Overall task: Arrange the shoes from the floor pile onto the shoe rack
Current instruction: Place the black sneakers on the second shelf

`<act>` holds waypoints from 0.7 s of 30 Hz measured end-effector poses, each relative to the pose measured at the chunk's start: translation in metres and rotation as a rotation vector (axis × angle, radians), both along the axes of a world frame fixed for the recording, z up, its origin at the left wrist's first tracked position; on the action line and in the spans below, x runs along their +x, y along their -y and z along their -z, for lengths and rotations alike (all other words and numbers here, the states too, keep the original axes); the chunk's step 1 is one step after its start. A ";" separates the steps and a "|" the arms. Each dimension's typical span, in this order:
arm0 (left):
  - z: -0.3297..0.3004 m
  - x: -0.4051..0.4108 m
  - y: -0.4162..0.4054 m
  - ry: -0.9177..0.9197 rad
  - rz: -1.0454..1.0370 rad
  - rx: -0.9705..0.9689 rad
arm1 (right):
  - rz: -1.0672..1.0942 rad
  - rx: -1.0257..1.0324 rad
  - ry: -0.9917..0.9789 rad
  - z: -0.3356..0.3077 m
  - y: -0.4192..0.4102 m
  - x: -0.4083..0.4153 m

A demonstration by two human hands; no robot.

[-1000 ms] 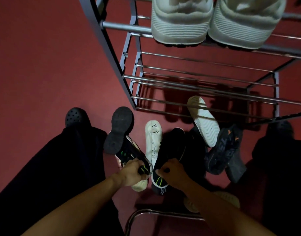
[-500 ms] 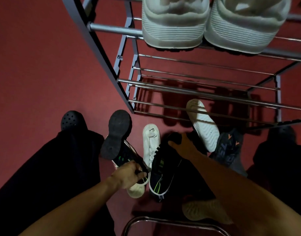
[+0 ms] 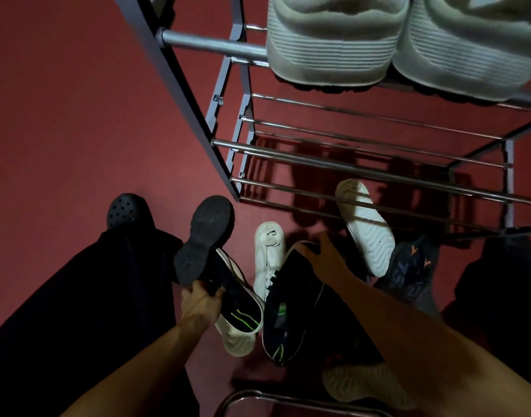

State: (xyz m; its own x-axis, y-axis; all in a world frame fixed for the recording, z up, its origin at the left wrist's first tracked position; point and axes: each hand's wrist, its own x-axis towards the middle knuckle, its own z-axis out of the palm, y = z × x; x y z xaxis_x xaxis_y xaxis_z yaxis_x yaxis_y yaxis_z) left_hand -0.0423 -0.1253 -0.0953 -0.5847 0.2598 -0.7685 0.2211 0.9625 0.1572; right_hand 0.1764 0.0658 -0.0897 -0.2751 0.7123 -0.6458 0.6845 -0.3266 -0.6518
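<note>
Right hand [image 3: 324, 260] shifted within the last second from the heel end of the second black shoe [image 3: 291, 305] up to its toe end, nearer the shoe rack [image 3: 348, 170]; fingers now draped over the toe, curled round its edge as far as can be seen, thumb hidden. Left hand [image 3: 202, 299] unchanged, gripping the first black shoe [image 3: 228, 293] round its middle, fingers wrapped over the upper. Judged as a re-grip before a lift: both shoes of the black, green-striped pair in hand, neither yet off the floor pile; placing on the rack not yet begun.

Second black shoe lying with long axis running near to far, toe towards the rack, heel towards the person, tilted slightly left at the heel. First black shoe on a diagonal, heel with green stripes near and right, resting on a white shoe [image 3: 238, 335]; toe end hidden behind a dark upturned sole [image 3: 204, 236].

Elsewhere in the pile: a white laced shoe [image 3: 270, 254] between the two black ones, a white sole-up shoe [image 3: 363, 227] leaning under the lowest rail, a dark shoe with orange marks [image 3: 411, 269] to the right. Top shelf already carrying a pale pair [image 3: 333, 43]; lower rails bare.
</note>
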 end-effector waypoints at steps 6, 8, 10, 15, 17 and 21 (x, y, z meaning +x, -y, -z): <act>0.073 -0.010 0.036 0.284 -0.661 0.206 | 0.059 -0.009 -0.109 -0.020 0.024 -0.019; 0.062 -0.005 0.031 0.320 -0.731 0.239 | 0.027 -0.008 -0.115 -0.023 0.030 -0.020; 0.037 0.001 0.020 0.390 -0.746 0.284 | -0.011 -0.009 -0.108 -0.023 0.034 -0.020; 0.030 0.004 0.006 0.449 -0.819 0.365 | -0.031 0.009 -0.058 -0.023 0.035 -0.013; 0.026 0.007 0.004 0.455 -0.832 0.404 | -0.020 0.012 -0.059 -0.025 0.034 -0.011; 0.013 0.016 -0.001 0.428 -0.774 0.439 | -0.041 0.057 -0.060 -0.026 0.029 -0.009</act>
